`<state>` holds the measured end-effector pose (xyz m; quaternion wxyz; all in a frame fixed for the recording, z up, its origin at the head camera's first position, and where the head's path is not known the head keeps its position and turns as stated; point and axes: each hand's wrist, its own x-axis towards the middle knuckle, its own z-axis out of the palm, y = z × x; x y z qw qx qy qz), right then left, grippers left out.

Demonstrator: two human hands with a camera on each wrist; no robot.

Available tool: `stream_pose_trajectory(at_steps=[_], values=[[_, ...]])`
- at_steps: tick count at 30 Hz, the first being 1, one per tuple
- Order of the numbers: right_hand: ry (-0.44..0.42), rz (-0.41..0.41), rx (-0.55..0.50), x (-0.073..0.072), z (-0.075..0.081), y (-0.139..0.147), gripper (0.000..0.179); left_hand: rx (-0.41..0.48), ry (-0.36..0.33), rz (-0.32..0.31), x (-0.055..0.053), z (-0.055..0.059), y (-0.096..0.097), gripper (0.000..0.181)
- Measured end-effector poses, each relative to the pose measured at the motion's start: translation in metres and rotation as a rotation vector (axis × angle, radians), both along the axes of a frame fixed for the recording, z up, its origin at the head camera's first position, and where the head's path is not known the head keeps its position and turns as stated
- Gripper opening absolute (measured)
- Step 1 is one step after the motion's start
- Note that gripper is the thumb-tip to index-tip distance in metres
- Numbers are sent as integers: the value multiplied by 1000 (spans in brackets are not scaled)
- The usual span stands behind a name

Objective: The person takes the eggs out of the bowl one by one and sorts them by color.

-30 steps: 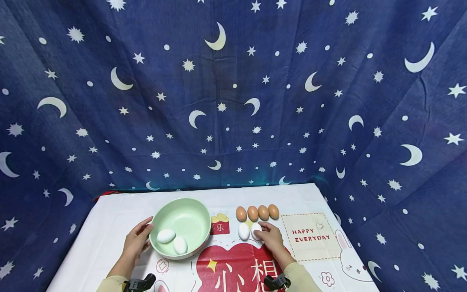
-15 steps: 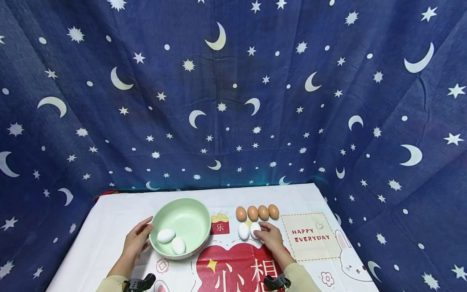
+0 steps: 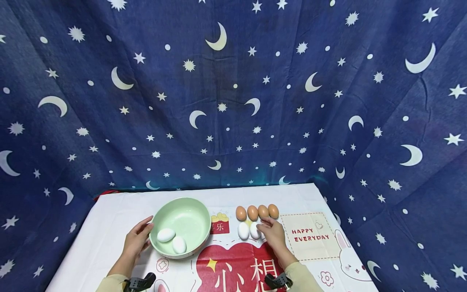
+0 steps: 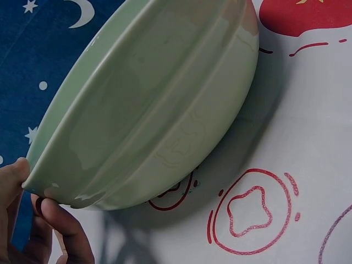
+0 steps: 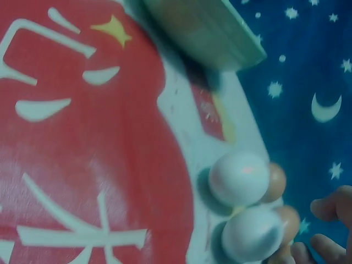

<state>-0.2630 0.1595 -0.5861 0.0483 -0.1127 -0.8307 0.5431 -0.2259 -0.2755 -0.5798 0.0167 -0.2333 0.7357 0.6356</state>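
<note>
My left hand point(image 3: 136, 240) holds the near left side of a light green bowl point(image 3: 191, 223). In the left wrist view, the thumb lies on the rim of the bowl point(image 4: 148, 104) and curled fingers press from below. Two white eggs, one at the left point(image 3: 166, 235) and one nearer me point(image 3: 179, 245), lie in the bowl. My right hand point(image 3: 274, 236) hovers just right of a white egg point(image 3: 255, 230), fingers loosely spread and holding nothing. Left of that egg lies another white egg point(image 3: 243, 230). The right wrist view shows the fingers point(image 5: 335, 206) apart from both eggs.
Several brown eggs point(image 3: 252, 213) form a row behind the two white ones. A printed white cloth point(image 3: 91, 239) covers the table, with a red heart shape point(image 3: 233, 263) in front. A dark blue curtain point(image 3: 233, 142) with moons and stars hangs behind and beside the table.
My right hand has let go of the right white egg and drawn slightly back to the right. That egg has shifted a little left, beside the other. The left hand stays at the bowl.
</note>
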Motion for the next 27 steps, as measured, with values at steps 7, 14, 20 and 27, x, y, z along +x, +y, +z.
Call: stream_pose_trajectory(at_steps=[7, 14, 20, 27], values=[[127, 41, -31, 2, 22, -28, 37, 13, 4, 3, 0, 1, 0, 56], [167, 128, -180, 4, 44, -72, 34, -16, -13, -17, 0, 0, 1, 54], [175, 186, -194, 6, 56, -106, 33, -7, 4, -10, 1, 0, 2, 54], [136, 267, -237, 9, 55, -152, 35, 3, 11, 16, 3, 0, 3, 57]])
